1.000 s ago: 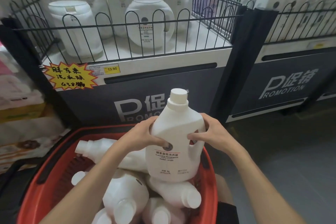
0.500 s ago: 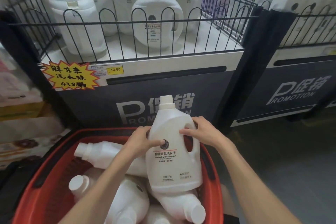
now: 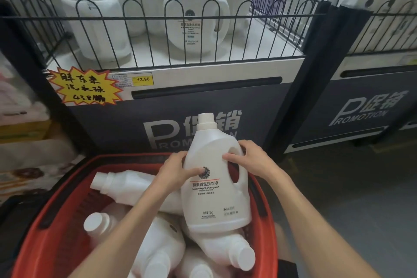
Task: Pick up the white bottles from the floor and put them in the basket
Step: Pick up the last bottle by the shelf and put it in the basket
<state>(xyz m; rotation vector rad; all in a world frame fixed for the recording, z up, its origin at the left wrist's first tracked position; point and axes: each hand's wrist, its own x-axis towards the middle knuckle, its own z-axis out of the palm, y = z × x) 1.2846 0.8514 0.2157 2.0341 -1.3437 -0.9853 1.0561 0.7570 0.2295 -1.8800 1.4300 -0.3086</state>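
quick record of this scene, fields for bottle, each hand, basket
held item: upright white plastic detergent bottle, cap on
left hand: grips its left side
right hand: grips it at the handle
container: red plastic basket
basket contents: several white bottles lying on their sides

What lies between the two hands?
In the head view, a white bottle, cap up: the left hand and right hand grip it over the basket.

The red basket (image 3: pixel 64 246) runs off the bottom edge, as do the lowest bottles (image 3: pixel 158 262) in it. The upright bottle (image 3: pixel 214 201) hides the fingertips of the left hand (image 3: pixel 178 169), probably wrapped behind it. Its label's smallest print is unreadable.
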